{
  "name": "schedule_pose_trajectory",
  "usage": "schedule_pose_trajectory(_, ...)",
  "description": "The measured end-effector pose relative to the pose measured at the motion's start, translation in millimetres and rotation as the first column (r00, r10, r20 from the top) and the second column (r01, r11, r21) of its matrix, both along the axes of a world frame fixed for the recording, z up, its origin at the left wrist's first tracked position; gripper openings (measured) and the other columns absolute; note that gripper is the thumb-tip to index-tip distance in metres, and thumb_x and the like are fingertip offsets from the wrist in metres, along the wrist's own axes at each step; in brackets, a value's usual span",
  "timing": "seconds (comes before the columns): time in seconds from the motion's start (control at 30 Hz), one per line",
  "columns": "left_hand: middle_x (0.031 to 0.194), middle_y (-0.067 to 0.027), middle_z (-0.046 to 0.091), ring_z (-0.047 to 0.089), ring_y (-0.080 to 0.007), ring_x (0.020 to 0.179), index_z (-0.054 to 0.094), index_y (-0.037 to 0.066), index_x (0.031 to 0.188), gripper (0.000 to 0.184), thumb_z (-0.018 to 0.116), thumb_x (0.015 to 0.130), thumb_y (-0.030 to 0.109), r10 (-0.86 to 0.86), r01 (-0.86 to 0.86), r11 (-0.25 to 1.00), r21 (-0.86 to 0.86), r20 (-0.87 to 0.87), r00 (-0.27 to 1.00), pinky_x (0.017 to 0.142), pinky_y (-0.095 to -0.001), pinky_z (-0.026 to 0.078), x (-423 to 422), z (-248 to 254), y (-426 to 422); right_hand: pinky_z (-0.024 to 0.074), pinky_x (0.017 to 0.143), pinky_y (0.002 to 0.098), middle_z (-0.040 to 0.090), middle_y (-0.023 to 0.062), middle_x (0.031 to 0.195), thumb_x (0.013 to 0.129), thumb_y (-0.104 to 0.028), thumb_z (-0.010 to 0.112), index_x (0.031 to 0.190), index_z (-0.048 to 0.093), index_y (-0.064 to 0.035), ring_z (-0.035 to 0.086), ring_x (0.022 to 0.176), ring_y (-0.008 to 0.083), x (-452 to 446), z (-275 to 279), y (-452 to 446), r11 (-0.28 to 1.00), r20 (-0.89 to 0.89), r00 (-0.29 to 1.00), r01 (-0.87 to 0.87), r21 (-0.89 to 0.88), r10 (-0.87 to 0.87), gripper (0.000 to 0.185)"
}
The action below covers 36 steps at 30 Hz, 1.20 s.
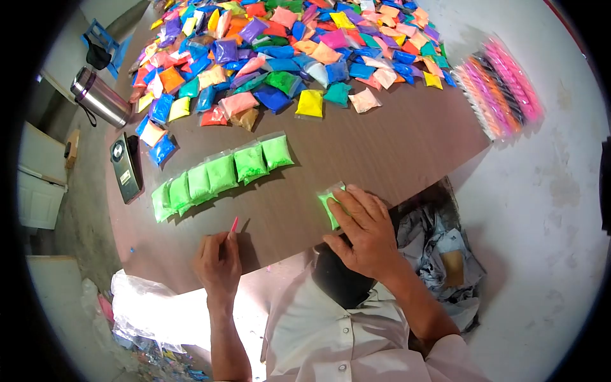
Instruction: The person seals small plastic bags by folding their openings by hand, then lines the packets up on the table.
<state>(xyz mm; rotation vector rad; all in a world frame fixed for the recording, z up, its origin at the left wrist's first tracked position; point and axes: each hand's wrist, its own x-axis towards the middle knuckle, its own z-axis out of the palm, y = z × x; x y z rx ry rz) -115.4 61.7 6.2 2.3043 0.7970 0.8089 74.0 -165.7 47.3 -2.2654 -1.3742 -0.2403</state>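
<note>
Near the table's front edge, my left hand (pixel 218 262) is closed around a small pink stick (pixel 234 225), whose tip points up between thumb and fingers. My right hand (pixel 364 230) lies with fingers spread over a bright green packet (pixel 330 202), covering much of its right side. Between the hands and the big pile, several green packets (pixel 221 173) lie side by side in a slanting row, slightly overlapping. The row is apart from both hands.
A large heap of colourful packets (pixel 273 48) covers the table's (pixel 394 140) far part. At left are a steel flask (pixel 105 99) and a phone (pixel 126 172). Bagged twisted sticks (pixel 503 89) lie at the right corner. An open box (pixel 445 254) holds crumpled material below the right edge.
</note>
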Motion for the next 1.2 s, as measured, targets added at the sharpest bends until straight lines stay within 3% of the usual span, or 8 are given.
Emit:
schedule_pose_trajectory(0.07,0.075,-0.0117,0.062,0.058,-0.023,0.059,0.068,-0.001,0.089,0.009,0.075,0.094,0.003,0.005,-0.005,1.0,-0.008,-0.002,1.0,0.056,-0.0343,0.045,0.4,1.2,-0.8,0.0387,0.113,0.0522,0.059,0.016,0.144,0.085,-0.033,0.078,0.133,0.064,-0.0028,0.052,0.137,0.0323,1.7,-5.4,5.8,0.994,-0.07,0.997,-0.035,-0.104,0.028,0.058)
schedule_pose_trajectory(0.27,0.074,-0.0116,0.062,0.058,-0.0226,0.058,0.068,0.0,0.088,0.01,0.076,0.093,0.002,0.01,-0.01,1.0,-0.011,0.001,1.0,0.055,-0.0333,0.045,2.7,2.6,-0.5,0.0377,0.113,0.0523,0.058,0.0179,0.145,0.087,-0.037,0.077,0.136,0.061,0.0008,0.052,0.138,0.0331,-1.3,-6.1,7.5,0.984,-0.066,0.997,-0.049,-0.174,0.038,0.064)
schedule_pose_trajectory(0.33,0.073,-0.0083,0.057,0.05,-0.0154,0.061,0.068,-0.003,0.089,0.01,0.073,0.096,0.002,0.013,-0.013,1.0,0.004,0.011,1.0,0.056,-0.031,0.04,3.3,2.3,-0.9,0.0373,0.114,0.0524,0.058,0.0181,0.145,0.087,-0.037,0.077,0.136,0.06,0.0011,0.052,0.137,0.0333,1.6,-7.1,10.6,0.983,-0.063,0.997,-0.044,-0.176,0.034,0.065)
schedule_pose_trajectory(0.6,0.072,-0.0084,0.058,0.05,-0.0152,0.06,0.067,-0.002,0.089,0.009,0.074,0.094,0.002,-0.001,0.0,1.0,0.025,0.068,0.998,0.055,-0.0302,0.04,2.7,0.2,-0.2,0.0373,0.113,0.053,0.06,0.0195,0.143,0.089,-0.042,0.076,0.139,0.059,0.0001,0.054,0.134,0.0369,-3.0,-6.3,9.6,0.984,-0.03,0.999,-0.032,-0.177,0.027,0.067)
schedule_pose_trajectory(0.7,0.073,-0.0082,0.058,0.05,-0.0148,0.06,0.067,-0.002,0.09,0.009,0.074,0.095,0.003,-0.004,0.002,0.999,0.033,0.058,0.998,0.055,-0.0299,0.039,1.9,-0.7,-0.7,0.0371,0.114,0.0526,0.058,0.0196,0.145,0.087,-0.039,0.078,0.14,0.058,0.0007,0.054,0.135,0.0373,2.2,-1.5,8.7,0.983,-0.084,0.995,-0.061,-0.173,0.047,0.069)
schedule_pose_trajectory(0.77,0.073,-0.008,0.058,0.05,-0.0146,0.06,0.067,-0.002,0.091,0.009,0.073,0.096,0.003,0.0,-0.002,0.999,0.035,0.039,0.999,0.055,-0.0299,0.039,0.5,-2.3,-1.1,0.0368,0.115,0.0517,0.056,0.0193,0.147,0.085,-0.036,0.081,0.141,0.057,0.0014,0.053,0.136,0.0369,3.3,4.6,7.1,0.993,-0.213,0.977,-0.036,-0.11,0.012,0.071)
schedule_pose_trajectory(0.83,0.075,-0.0121,0.062,0.059,-0.0244,0.059,0.069,0.001,0.089,0.009,0.076,0.092,0.003,0.024,-0.023,0.999,0.025,-0.025,0.999,0.056,-0.0349,0.047,-0.4,-2.3,-1.2,0.0368,0.116,0.0513,0.055,0.0192,0.148,0.085,-0.036,0.081,0.141,0.056,0.0016,0.052,0.137,0.0368,6.2,3.5,2.8,0.991,-0.188,0.982,-0.03,-0.128,0.006,0.072)
schedule_pose_trajectory(1.2,0.074,-0.0116,0.062,0.058,-0.0236,0.059,0.069,0.001,0.089,0.008,0.076,0.091,0.002,0.027,-0.026,0.999,0.034,-0.046,0.999,0.055,-0.0344,0.046,5.4,4.3,-1.5,0.0382,0.113,0.0508,0.059,0.0187,0.145,0.083,-0.034,0.082,0.137,0.06,0.0022,0.054,0.136,0.0342,17.9,3.9,-0.7,0.974,-0.1,0.993,-0.078,-0.211,0.058,0.069)
